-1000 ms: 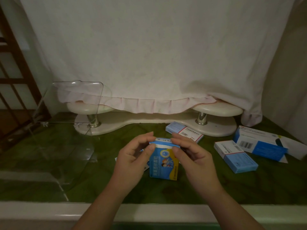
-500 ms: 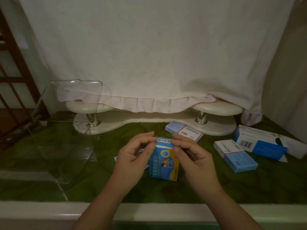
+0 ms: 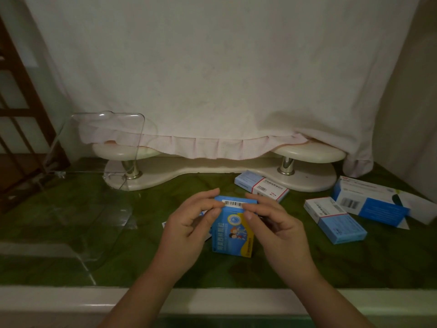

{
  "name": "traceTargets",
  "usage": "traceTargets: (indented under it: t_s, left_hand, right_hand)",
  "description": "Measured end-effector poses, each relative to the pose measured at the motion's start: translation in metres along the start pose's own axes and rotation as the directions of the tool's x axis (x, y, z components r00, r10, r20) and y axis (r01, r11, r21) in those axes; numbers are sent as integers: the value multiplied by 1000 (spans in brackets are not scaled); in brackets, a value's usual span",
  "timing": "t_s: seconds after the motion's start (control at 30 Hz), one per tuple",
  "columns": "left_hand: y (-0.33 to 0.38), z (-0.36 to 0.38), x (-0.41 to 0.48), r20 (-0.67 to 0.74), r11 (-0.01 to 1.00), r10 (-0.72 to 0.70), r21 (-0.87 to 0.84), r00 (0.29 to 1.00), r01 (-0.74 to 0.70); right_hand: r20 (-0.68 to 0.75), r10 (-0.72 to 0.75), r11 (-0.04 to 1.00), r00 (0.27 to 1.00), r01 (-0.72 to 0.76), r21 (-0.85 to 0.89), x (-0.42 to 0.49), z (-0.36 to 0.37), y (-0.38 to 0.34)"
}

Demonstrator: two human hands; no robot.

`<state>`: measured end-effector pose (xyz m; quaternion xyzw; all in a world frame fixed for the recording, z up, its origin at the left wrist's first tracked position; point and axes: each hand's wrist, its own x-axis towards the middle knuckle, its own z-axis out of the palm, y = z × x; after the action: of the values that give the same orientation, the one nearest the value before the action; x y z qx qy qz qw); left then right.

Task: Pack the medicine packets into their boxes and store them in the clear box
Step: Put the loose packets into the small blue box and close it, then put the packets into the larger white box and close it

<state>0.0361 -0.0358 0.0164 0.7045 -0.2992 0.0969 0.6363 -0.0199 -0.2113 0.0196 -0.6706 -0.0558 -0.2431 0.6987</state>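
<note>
Standing upright on the green table [image 3: 354, 266], near centre: the blue medicine box [image 3: 233, 235], barcode flap on top. Left hand [image 3: 189, 229] pinches the flap's left end between curled thumb and forefinger. Right hand [image 3: 280, 230] pinches the right end the same way. Flap looks folded shut, though fingers hide its edges. Clear box [image 3: 106, 143] sits at far left, well apart from both hands. Three blue-and-white boxes lie flat to the right: the striped box [image 3: 261, 185] touching the cream stand [image 3: 212, 172], the middle box [image 3: 334, 220] nearer, the large box [image 3: 371, 201] farthest right. White cloth [image 3: 212, 79] hangs behind.
</note>
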Motion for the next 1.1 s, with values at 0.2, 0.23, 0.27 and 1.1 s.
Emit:
traceTargets:
  t_s: [0.2,0.23,0.27,1.1]
  left_hand:
    - [-4,-2,1,18,996,47,72,999,-48]
    - [-6,-3,1,20,994,58,92,998,-59]
    - [-7,-3,1,24,991,71,115,997,-73]
    - [-2,-9,-4,-148,925,-373,-138,916,354]
  right_hand:
    - [-3,24,1000,1000,-24,-5,0,0,0]
    - [-2,28,1000,1000,-28,-4,0,-1,0]
    - [-2,32,1000,1000,-32,-1,0,-1,0]
    - [-234,275,960,933,-279,17,8,-11,8]
